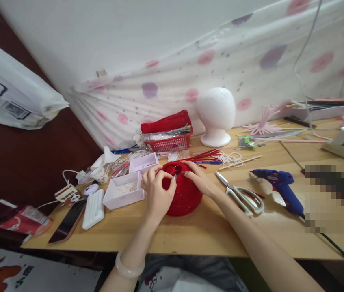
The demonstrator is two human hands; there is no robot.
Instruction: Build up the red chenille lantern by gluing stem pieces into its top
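From the head camera I see both hands meeting on a red ribbed dome (184,196) that sits on the wooden table (202,235), right at the centre of the grip. My left hand (157,190) wraps over the dome's left shoulder. Its thumb and fingers are narrowed to a pinch on the ring at the top, where thin spokes cross the opening. My right hand (198,178) lies on the dome's right side with its fingertips at the same ring; I cannot tell whether they pinch it or only touch it. A pale bangle (129,265) sits on the left wrist.

Just left of the grip, touching or almost touching the left hand, is a white tray of small pale beads (124,194), with a second white tray (143,162) behind it. Further left lie a white case (94,209) and a dark phone (68,221).

Just right of the right hand lie scissors (241,195), blades pointing toward the grip, and beyond them a blue glue gun (281,186). Behind the grip are a bundle of red sticks (204,155), a red basket (168,142) and a white foam head (216,115).
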